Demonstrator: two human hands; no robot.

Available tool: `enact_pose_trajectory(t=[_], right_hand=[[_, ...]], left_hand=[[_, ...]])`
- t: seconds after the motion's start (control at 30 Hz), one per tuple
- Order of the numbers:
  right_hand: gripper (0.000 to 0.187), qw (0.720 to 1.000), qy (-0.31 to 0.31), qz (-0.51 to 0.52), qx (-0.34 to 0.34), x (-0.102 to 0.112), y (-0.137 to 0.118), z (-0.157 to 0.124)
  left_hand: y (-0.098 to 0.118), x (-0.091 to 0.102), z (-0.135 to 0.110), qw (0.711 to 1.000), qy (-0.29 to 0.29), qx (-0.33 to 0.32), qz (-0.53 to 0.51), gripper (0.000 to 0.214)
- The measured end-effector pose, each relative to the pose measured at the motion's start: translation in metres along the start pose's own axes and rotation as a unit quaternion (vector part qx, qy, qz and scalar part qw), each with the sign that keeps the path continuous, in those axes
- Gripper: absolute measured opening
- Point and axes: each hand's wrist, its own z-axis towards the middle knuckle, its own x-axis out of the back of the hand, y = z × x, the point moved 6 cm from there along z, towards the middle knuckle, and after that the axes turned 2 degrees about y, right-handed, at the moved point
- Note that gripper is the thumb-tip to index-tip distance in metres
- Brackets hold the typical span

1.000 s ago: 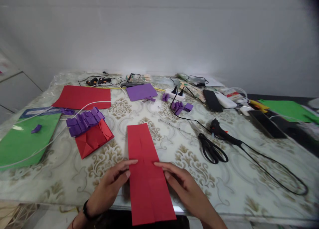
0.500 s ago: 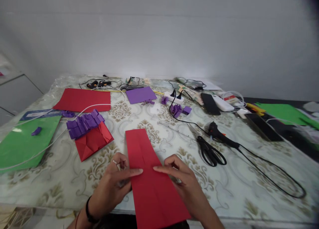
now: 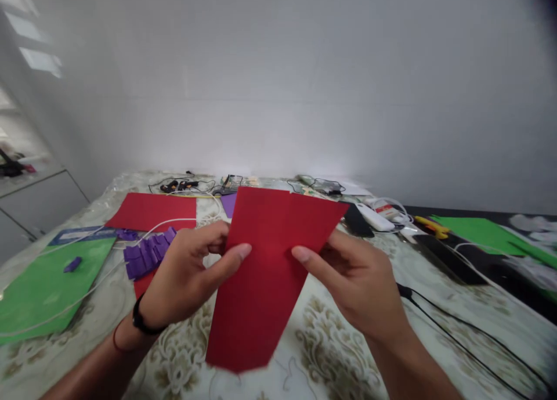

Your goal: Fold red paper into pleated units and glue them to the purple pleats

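Observation:
A red sheet of folded paper point(image 3: 265, 284) is held up in front of me, its wider edge at the top and a faint crease down its middle. My left hand point(image 3: 191, 272) pinches its left edge, thumb on the near face and fingers behind. On the opposite edge, my right hand point(image 3: 357, 278) grips it the same way. Left of my left hand lies a purple pleated paper strip point(image 3: 148, 253). Beneath that strip a bit of red folded paper point(image 3: 143, 285) shows, mostly hidden by my wrist.
Green sheets point(image 3: 52, 289) and a red sheet point(image 3: 156, 211) lie to the left, crossed by a white cable. Further right are a black phone point(image 3: 448, 259), a white device point(image 3: 380, 219), yellow-handled tool point(image 3: 430, 227) and green paper point(image 3: 478, 234). A black cord point(image 3: 470, 327) runs along the right.
Both hands have raised the red paper off the table and tilted it up toward the camera. The view has tipped upward; the scissors and most of the glue gun are now hidden.

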Motion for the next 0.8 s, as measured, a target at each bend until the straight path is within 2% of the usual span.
enact_pose_trajectory(t=[0.17, 0.3, 0.43, 0.5, 0.63, 0.73, 0.8], right_hand=[[0.019, 0.995, -0.021, 0.095, -0.03, -0.001, 0.001, 0.03], [0.013, 0.994, -0.022, 0.1, 0.025, 0.005, -0.002, 0.035], [0.021, 0.991, -0.044, 0.063, 0.112, 0.011, -0.01, 0.036], [0.026, 0.989, -0.056, 0.043, 0.129, 0.011, -0.012, 0.036], [0.019, 0.995, -0.036, 0.032, 0.093, 0.008, -0.011, 0.038], [0.012, 0.998, -0.026, 0.003, 0.049, 0.003, -0.01, 0.04], [0.008, 0.998, -0.039, -0.014, 0.053, -0.001, -0.014, 0.039]], left_hand=[[-0.006, 0.005, 0.027, 0.997, -0.002, -0.003, -0.083, 0.015], [-0.015, 0.009, 0.031, 0.992, -0.022, -0.029, -0.12, 0.017], [-0.011, 0.011, 0.034, 0.994, -0.039, -0.058, -0.085, 0.031], [-0.005, 0.009, 0.034, 0.995, -0.039, -0.074, -0.061, 0.025], [0.006, 0.005, 0.027, 0.995, 0.004, -0.093, 0.03, 0.004], [0.009, 0.003, 0.023, 0.993, 0.021, -0.1, 0.063, 0.016], [0.009, 0.001, 0.024, 0.993, 0.014, -0.095, 0.072, 0.021]])
